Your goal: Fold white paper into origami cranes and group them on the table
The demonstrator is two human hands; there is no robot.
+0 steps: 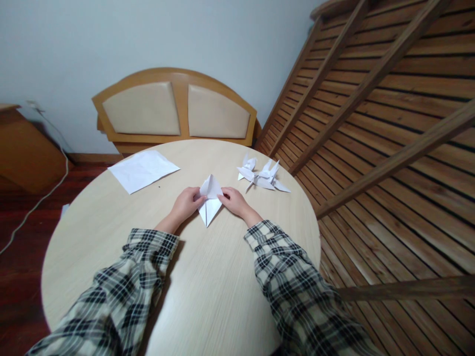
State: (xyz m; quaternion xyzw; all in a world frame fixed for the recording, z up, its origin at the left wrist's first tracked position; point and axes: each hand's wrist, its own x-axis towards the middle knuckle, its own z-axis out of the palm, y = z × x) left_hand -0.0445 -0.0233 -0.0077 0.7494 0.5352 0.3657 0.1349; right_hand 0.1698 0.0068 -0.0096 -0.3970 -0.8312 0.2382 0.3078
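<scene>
A partly folded piece of white paper (211, 207) lies between my hands near the middle of the table, one point towards me and a raised flap at its far end. My left hand (188, 203) pinches its left edge, thumb on top. On the opposite edge, my right hand (234, 201) grips the paper the same way, with the thumb over the fold. The fingers beneath the paper are partly hidden. Several white folded paper cranes (262, 175) sit close together beyond my right hand.
White paper sheets (143, 170) lie flat at the table's far left. The round, pale wooden table (218, 287) faces a padded headboard (174, 106) against the wall. A slatted wooden frame (371, 148) leans along the right side. A white cable (55, 185) trails at left.
</scene>
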